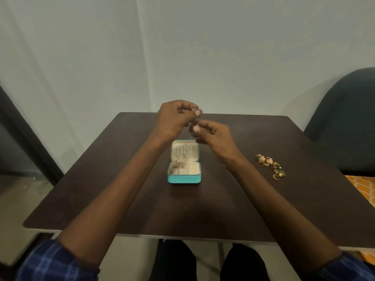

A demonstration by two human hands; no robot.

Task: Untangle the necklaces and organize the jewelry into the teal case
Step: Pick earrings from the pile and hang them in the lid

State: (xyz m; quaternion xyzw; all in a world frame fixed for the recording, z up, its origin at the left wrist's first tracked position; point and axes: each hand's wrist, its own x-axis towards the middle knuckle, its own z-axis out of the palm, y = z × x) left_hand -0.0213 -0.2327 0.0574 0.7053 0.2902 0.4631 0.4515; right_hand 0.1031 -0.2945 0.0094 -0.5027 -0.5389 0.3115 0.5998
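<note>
The teal case [183, 178] lies open in the middle of the dark table, its cream lid flat behind it with thin silvery chains on its lining. Above the lid both hands are raised. My left hand [174, 118] pinches the top of a small silvery jewelry piece [196, 110]. My right hand [213, 134] pinches its lower part just below. The piece is mostly hidden by my fingers. A pile of gold rings and earrings [271, 165] lies on the table to the right of the case.
The dark table [121, 199] ends at a pale wall behind. A dark blue chair [345, 118] stands at the right. Orange patterned fabric [363, 189] shows past the table's right edge.
</note>
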